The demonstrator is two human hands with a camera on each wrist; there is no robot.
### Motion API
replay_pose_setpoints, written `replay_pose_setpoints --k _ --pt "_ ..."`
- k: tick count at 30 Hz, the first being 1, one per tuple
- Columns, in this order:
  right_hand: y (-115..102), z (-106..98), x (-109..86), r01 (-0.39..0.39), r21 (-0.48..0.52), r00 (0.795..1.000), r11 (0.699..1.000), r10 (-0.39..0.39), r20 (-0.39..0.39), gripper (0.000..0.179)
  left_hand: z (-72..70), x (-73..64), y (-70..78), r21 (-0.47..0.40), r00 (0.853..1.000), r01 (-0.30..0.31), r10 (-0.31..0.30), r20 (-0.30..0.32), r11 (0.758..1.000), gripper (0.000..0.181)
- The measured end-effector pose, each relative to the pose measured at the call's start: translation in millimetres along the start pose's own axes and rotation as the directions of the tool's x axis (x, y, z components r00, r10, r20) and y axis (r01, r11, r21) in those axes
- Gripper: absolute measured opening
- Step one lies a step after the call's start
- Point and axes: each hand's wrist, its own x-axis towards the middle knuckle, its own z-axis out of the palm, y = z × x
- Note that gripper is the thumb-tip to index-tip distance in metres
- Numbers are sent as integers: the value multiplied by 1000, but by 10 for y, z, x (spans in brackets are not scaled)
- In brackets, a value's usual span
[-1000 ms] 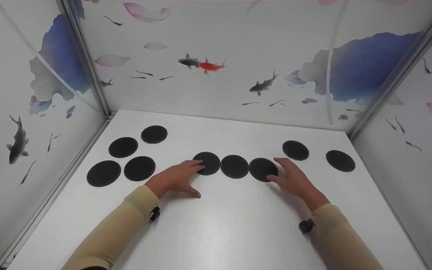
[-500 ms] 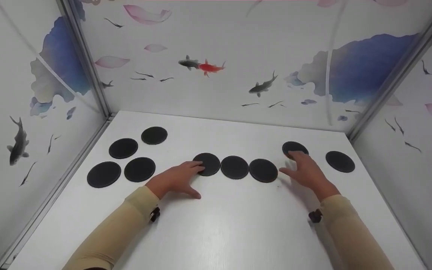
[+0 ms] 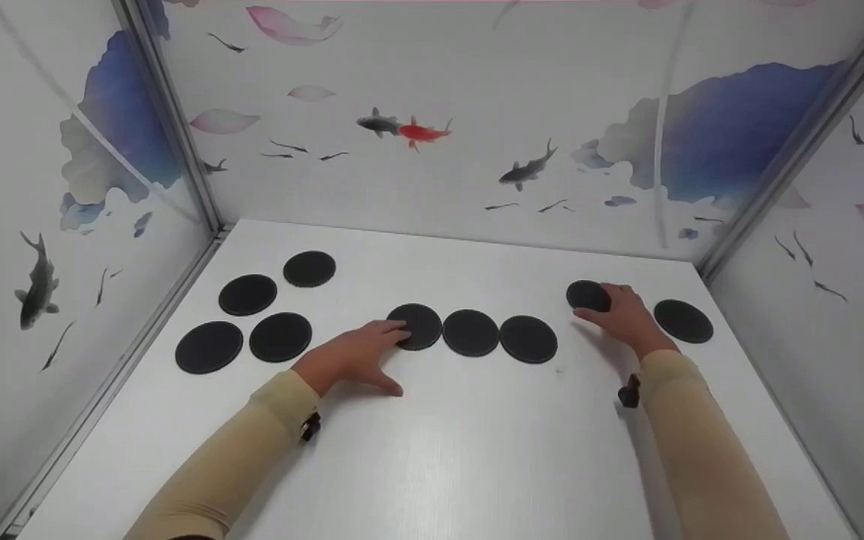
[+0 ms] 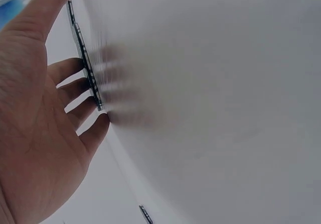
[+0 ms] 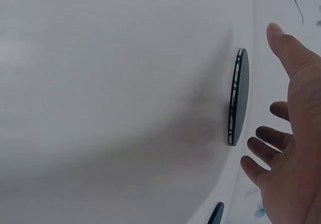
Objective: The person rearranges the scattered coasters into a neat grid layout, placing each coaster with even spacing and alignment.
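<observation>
Three black round coasters lie edge to edge in a row mid-table: a left one point(image 3: 420, 330), a middle one point(image 3: 471, 332) and a right one point(image 3: 528, 339). My left hand point(image 3: 353, 358) rests its fingertips on the left coaster, thumb spread out toward me; the left wrist view shows the fingers point(image 4: 67, 69) reaching to the coaster edge point(image 4: 86, 63). Farther right, my right hand point(image 3: 622, 319) is over a separate coaster point(image 3: 586, 295), covering its right side. In the right wrist view, thumb and fingers spread apart above that coaster point(image 5: 239, 98), with a gap between them.
Another coaster point(image 3: 683, 321) lies to the right of my right hand. Several more, such as one coaster point(image 3: 208, 347), are grouped at the left of the white table point(image 3: 447, 465). Panels printed with fish point(image 3: 423, 133) and petals enclose the back and sides.
My right hand has left the right end of the row and moved right and away from me to the separate coaster. My left hand has stayed in place.
</observation>
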Motion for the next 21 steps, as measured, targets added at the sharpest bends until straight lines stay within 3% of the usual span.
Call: replay_pose_setpoints --k 5,13,21 --pt "63 2 120 -75 28 997 997 75 24 114 -16 -5 20 -6 1000 -2 2 -3 1000 109" --pt "45 -24 233 -122 20 992 992 121 47 117 -47 29 7 11 1000 -8 8 -10 1000 108" --pt "-225 -47 1 -73 64 997 995 71 43 111 -30 -1 20 -3 1000 -10 10 3 1000 108"
